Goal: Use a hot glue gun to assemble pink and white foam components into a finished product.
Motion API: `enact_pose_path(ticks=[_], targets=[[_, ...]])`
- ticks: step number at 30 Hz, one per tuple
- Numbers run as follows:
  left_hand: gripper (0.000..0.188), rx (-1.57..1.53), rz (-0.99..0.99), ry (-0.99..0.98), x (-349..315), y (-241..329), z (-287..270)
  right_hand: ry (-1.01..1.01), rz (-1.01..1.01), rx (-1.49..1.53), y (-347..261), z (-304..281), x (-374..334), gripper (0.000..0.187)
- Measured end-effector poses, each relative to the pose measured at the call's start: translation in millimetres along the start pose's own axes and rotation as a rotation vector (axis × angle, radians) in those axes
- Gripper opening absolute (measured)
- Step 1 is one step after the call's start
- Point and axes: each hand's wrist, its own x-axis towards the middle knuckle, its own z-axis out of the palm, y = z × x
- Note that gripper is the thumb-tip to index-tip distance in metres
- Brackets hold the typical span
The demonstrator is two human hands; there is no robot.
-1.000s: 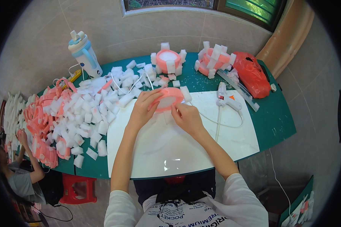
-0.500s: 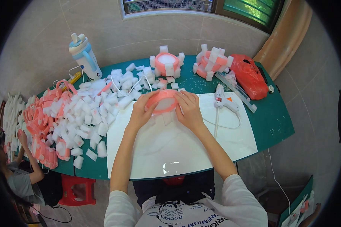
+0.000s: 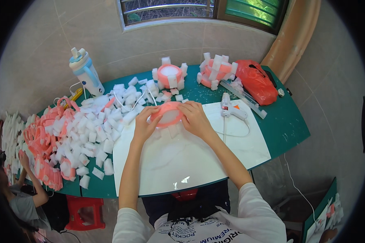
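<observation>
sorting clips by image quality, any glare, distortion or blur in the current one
Head view: small bright glare spots on the white board near its front edge; head view: the table edge bows, and the picture's corners go black; head view: fingers on the pink ring show no strong blur; head view: the co-worker looks dim by the left rim.

- head view: taken by the left one of two fisheye cameras worn side by side on the person's head, facing forward and steeply down.
- nearest the lens: the shirt (image 3: 255, 210), seen from above along the lower edge.
- middle distance: the left hand (image 3: 144, 122) and the right hand (image 3: 196, 119), near the centre, over the table (image 3: 286, 129).
- farthest: the wall (image 3: 109, 46) and window (image 3: 170, 11), along the top.
- field: wide enough to take in a co-worker (image 3: 24, 206) at the left rim; straight edges bend toward the dark border.
</observation>
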Motion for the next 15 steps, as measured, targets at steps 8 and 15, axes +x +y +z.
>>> enact_pose_path(ticks=[8,15], targets=[[0.021,-0.022,0.03,0.03,-2.5,-4.1,0.4,-0.099,0.448,-0.402,82.9,-82.1,-40.5,0.045],[0.021,-0.038,0.085,0.025,-0.6,-2.9,2.3,-0.44,0.687,-0.739,127.0,-77.7,-84.2,0.051]])
